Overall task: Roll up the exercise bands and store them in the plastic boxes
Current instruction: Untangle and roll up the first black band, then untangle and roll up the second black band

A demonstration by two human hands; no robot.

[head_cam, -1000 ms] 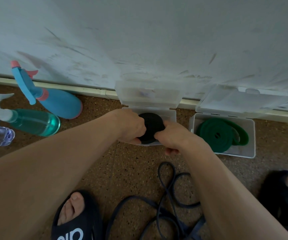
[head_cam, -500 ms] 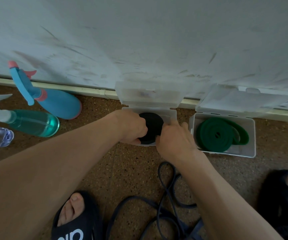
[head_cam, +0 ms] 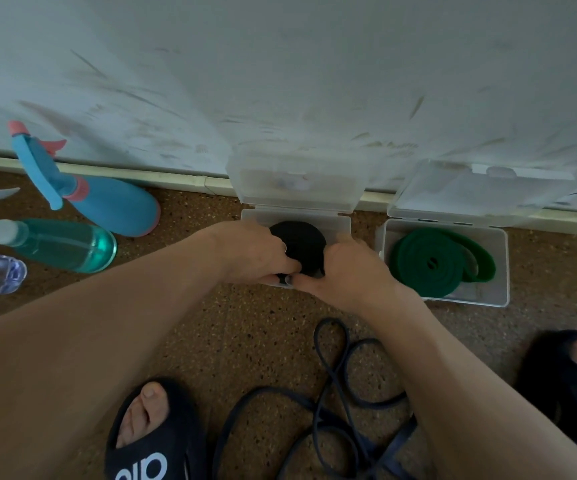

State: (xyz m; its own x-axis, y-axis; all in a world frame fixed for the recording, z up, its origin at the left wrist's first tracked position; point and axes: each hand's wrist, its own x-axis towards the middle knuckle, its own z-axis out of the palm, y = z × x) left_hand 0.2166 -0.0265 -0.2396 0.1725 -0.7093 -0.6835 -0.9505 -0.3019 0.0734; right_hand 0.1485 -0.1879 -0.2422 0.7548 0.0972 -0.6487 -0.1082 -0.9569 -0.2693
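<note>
A rolled black band (head_cam: 300, 245) is held in the open middle plastic box (head_cam: 344, 221) by the wall. It is gripped by the left hand (head_cam: 257, 256) and pinched by the right hand (head_cam: 347, 271), close together. A rolled green band (head_cam: 432, 261) lies in the right box (head_cam: 500, 268). A loose dark band (head_cam: 332, 407) lies on the floor.
</note>
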